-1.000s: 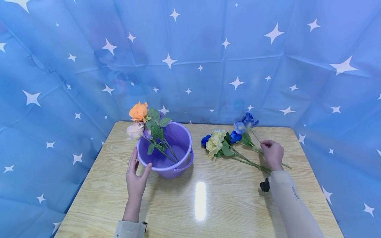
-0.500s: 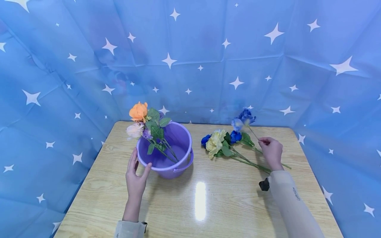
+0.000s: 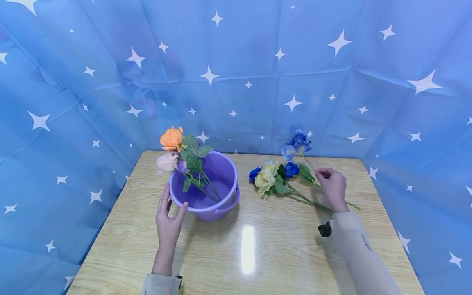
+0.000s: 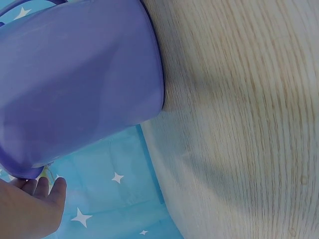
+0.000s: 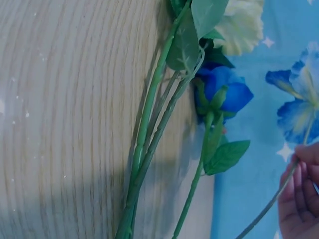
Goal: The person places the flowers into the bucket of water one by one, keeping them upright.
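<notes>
My right hand pinches the thin stem of a blue iris, whose ruffled bloom is raised at the table's back. In the right wrist view, thumb and fingertips meet on the iris stem. My left hand touches the near-left rim of a purple bucket with fairly straight fingers and the thumb spread apart. Leaning inside the bucket are an orange rose, a pale pink flower and a small purple bloom. The bucket's wall fills much of the left wrist view.
Below the raised iris lie a pale yellow flower and blue roses, their green stems pointing to the right. The bucket's handle hangs at its near right. A blue starry cloth stands behind the wooden table.
My right hand has moved slightly left with the iris, whose bloom has shifted left and up. The left hand and bucket have stayed put.
</notes>
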A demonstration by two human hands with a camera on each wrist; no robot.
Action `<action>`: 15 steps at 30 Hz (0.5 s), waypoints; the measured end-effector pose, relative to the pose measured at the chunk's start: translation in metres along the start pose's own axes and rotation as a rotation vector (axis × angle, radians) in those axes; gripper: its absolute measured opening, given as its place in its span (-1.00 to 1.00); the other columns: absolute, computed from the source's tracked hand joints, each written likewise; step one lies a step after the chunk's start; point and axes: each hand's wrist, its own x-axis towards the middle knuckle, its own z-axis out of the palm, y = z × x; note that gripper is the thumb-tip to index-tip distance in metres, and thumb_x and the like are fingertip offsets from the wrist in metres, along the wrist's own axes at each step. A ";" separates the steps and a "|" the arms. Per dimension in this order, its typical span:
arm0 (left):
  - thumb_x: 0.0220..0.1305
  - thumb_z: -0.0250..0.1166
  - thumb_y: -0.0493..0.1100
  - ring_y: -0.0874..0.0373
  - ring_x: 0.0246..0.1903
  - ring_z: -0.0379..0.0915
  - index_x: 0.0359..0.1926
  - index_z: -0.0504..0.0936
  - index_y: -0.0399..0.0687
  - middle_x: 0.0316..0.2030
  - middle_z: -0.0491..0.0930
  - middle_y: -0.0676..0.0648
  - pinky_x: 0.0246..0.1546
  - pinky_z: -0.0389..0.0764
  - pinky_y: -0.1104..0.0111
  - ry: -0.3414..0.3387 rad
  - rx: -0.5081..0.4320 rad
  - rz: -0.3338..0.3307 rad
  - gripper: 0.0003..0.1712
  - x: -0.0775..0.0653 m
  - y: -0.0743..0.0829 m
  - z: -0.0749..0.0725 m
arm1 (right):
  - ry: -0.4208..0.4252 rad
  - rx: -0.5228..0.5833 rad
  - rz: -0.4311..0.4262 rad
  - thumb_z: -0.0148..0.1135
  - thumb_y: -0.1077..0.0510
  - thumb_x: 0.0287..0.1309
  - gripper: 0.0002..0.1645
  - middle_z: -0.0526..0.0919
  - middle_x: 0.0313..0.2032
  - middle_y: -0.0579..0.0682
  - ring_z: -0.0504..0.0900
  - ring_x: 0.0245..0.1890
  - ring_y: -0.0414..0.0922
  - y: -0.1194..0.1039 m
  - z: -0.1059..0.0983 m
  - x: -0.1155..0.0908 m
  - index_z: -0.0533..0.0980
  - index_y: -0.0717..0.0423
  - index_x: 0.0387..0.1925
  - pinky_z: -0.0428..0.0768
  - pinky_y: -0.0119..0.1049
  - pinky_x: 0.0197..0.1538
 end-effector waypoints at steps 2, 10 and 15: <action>0.19 0.43 -0.25 -0.04 0.45 0.20 0.49 0.27 0.01 0.49 0.26 -0.09 0.41 0.36 0.10 0.000 0.000 0.000 -0.12 0.000 -0.001 0.000 | 0.002 0.000 -0.004 0.20 0.11 0.36 -0.72 0.75 -0.16 0.22 0.52 -0.39 -0.34 -0.003 0.000 -0.001 0.69 0.18 -0.06 0.48 -0.59 -0.44; 0.20 0.42 -0.27 -0.02 0.45 0.20 0.48 0.28 0.00 0.48 0.26 -0.07 0.42 0.36 0.08 -0.002 -0.017 0.002 -0.14 0.000 -0.001 0.000 | 0.003 0.015 -0.033 0.24 0.17 0.32 -0.76 0.76 -0.19 0.22 0.46 -0.45 -0.44 -0.014 0.002 -0.003 0.70 0.20 -0.09 0.48 -0.61 -0.47; 0.20 0.42 -0.27 -0.01 0.46 0.20 0.48 0.29 0.00 0.48 0.26 -0.07 0.42 0.36 0.04 -0.003 -0.026 0.004 -0.15 0.000 -0.002 0.000 | 0.006 0.015 -0.067 0.24 0.17 0.32 -0.76 0.77 -0.20 0.21 0.48 -0.42 -0.40 -0.021 0.006 -0.005 0.70 0.20 -0.10 0.47 -0.65 -0.44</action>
